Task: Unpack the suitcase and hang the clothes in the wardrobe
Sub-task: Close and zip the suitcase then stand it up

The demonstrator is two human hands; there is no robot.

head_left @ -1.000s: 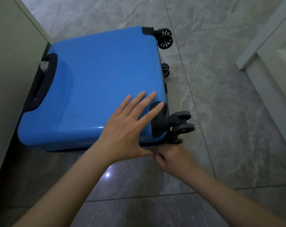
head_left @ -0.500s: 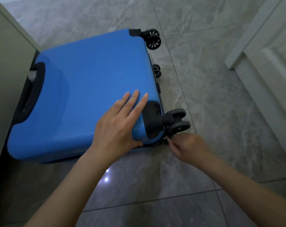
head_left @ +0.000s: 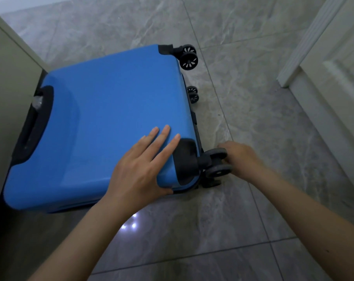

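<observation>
The blue suitcase (head_left: 111, 122) lies flat and closed on the tiled floor (head_left: 253, 118). The left hand (head_left: 139, 169) presses the lid with straight, spread fingers. The right hand (head_left: 239, 159) is curled near the corner wheel (head_left: 216, 163); what it pinches cannot be seen. To unzip well, the lid should be held steady and the pull kept along the seam.

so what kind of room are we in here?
Probably a home bedroom or hallway: polished grey marble-look floor tiles, a white panelled door at right, a pale cabinet side at left, and the blue suitcase lying flat.
</observation>
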